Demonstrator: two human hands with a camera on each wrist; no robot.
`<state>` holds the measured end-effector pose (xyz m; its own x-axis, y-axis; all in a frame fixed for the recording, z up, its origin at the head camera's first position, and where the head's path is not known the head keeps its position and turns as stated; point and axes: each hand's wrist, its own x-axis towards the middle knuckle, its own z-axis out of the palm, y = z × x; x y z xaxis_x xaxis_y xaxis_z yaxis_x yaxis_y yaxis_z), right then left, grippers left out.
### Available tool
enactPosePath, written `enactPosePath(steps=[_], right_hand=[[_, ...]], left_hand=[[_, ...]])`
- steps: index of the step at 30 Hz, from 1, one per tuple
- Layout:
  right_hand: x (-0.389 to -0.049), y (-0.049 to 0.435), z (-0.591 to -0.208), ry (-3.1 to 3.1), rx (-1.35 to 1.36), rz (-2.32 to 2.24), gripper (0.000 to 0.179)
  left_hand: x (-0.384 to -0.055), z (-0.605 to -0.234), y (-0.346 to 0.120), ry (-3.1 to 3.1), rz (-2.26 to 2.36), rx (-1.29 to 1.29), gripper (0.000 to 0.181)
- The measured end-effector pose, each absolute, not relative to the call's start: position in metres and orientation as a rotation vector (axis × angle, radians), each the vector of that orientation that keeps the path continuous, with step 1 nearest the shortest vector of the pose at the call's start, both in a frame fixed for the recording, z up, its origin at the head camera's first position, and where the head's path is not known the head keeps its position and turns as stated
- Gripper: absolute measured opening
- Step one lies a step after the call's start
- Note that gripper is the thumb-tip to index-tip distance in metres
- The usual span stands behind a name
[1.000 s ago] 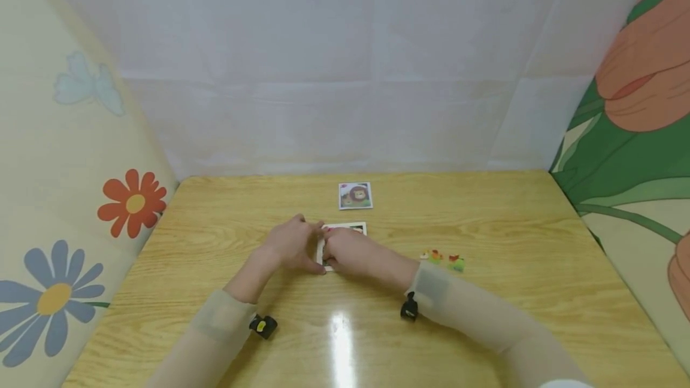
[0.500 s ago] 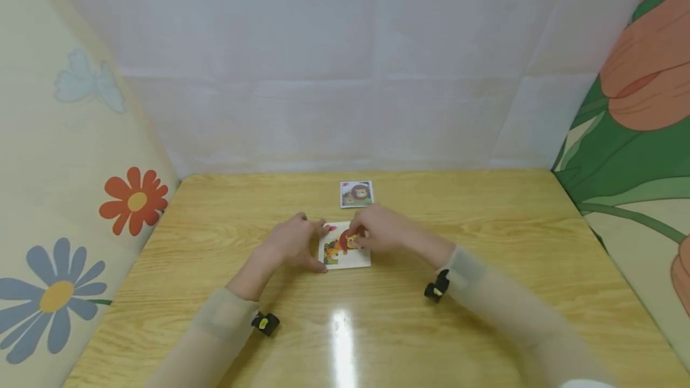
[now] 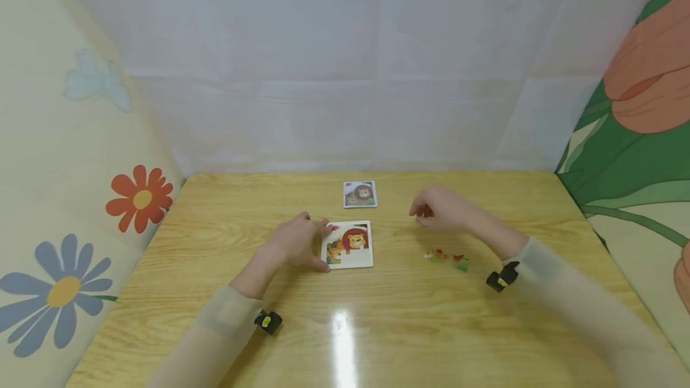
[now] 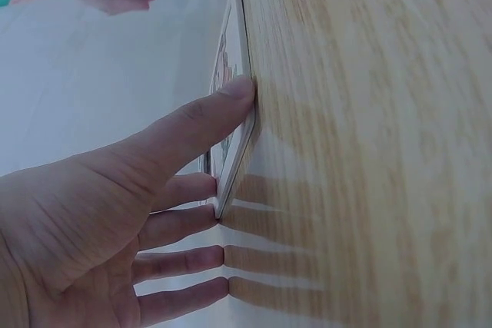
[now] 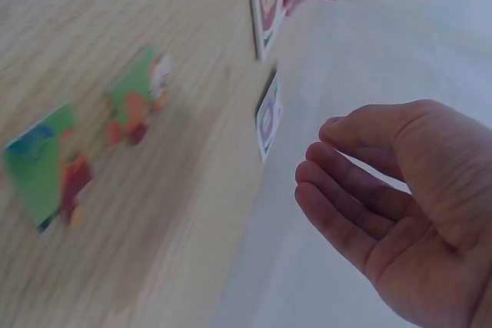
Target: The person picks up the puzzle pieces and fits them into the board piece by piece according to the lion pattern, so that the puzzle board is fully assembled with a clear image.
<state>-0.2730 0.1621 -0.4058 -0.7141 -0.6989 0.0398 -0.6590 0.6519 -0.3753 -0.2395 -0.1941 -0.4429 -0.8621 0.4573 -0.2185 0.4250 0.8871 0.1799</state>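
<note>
A square puzzle board (image 3: 357,260) with a white frame lies on the table, showing a maned lion and a cub, with a bare white area at its lower right. My left hand (image 3: 293,243) holds it by the left side, thumb (image 4: 240,88) on the near edge and index fingertip by the far corner. In the left wrist view the other fingertips rest on the tabletop. To the right, my right hand (image 3: 443,211) hovers above the table, fingers loosely curled and nothing in them. Below it lie two loose puzzle pieces (image 3: 460,262), green, orange and dark red.
Beyond the board lies a smaller lion picture card (image 3: 360,194). The wooden table (image 3: 259,196) ends at a white cloth backdrop (image 3: 302,118). Flower-printed panels (image 3: 64,196) stand at both sides.
My right hand has lifted off the board and moved right, over toward the loose pieces, uncovering the lion's face. The left hand keeps its place at the board.
</note>
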Motion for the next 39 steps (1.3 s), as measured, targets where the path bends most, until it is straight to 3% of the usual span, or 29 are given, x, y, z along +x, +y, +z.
enactPosePath(steps=[13,39], right_hand=[[-0.249,0.194,-0.424,2.696,-1.145,-0.544,0.015],[-0.23,0.192,-0.451,2.724,-1.243,-0.469,0.016]], left_hand=[[-0.238,-0.44,-0.194,2.796,0.194,0.652,0.095],[-0.238,-0.441,-0.193,2.796,0.164,0.672,0.095]])
